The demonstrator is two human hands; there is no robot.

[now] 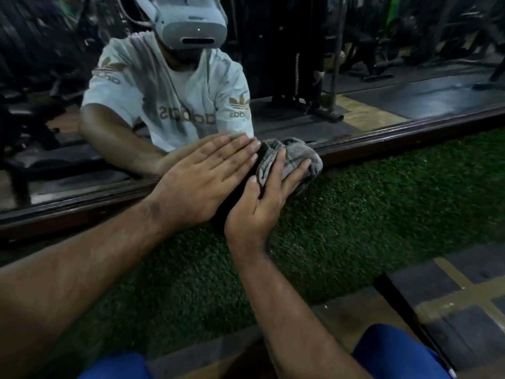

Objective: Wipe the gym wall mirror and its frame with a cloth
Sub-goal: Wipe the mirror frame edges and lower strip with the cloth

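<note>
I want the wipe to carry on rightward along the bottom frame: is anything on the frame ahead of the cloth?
Nothing visible blocks it. The right hand presses the cloth on the wooden frame, which runs bare to the right edge. The left hand lies flat to the cloth's left, out of that path.

My cloth [293, 160] is grey with faint darker stripes. The frame [396, 139] is dark brown, the turf [382, 214] below it green. My shorts [393, 354] are blue; the reflected shirt [175, 99] is white with gold lettering.
</note>
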